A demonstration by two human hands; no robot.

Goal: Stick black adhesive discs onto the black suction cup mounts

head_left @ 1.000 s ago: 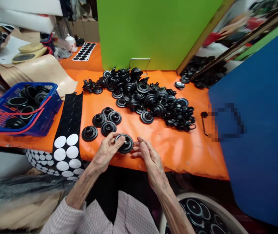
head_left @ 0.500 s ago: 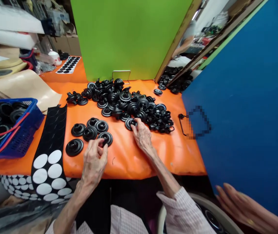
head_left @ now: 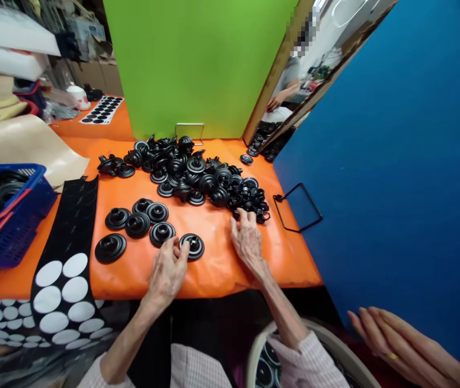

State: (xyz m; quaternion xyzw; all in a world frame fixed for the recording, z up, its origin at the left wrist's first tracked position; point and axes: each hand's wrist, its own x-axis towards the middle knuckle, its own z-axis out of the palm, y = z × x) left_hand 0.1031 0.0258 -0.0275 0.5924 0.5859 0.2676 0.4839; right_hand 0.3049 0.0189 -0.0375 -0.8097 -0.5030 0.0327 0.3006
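Note:
A black stepped disc (head_left: 192, 247) with a raised hub lies on the orange table cover, near the front. My left hand (head_left: 168, 272) rests beside it, thumb at the disc's left edge and fingertips apart. To the left sits a group of several similar black discs (head_left: 137, 224), hubs up. My right hand (head_left: 248, 240) reaches the front of a heap of small black ring-shaped nuts (head_left: 254, 199), thumb and fingers closing around one at the near edge. Behind spreads a pile of more black discs (head_left: 175, 164).
A blue basket (head_left: 23, 242) of black rings stands left, beside a black strip with white circles (head_left: 62, 291). A green panel (head_left: 193, 64) rises behind, a blue panel (head_left: 375, 161) at right. Another person's hand (head_left: 408, 345) is lower right, near a round tub (head_left: 254, 345).
One disc from the pile's front edge now lies by my left hand. My right hand has left it and moved to the small nuts. The view has shifted slightly right.

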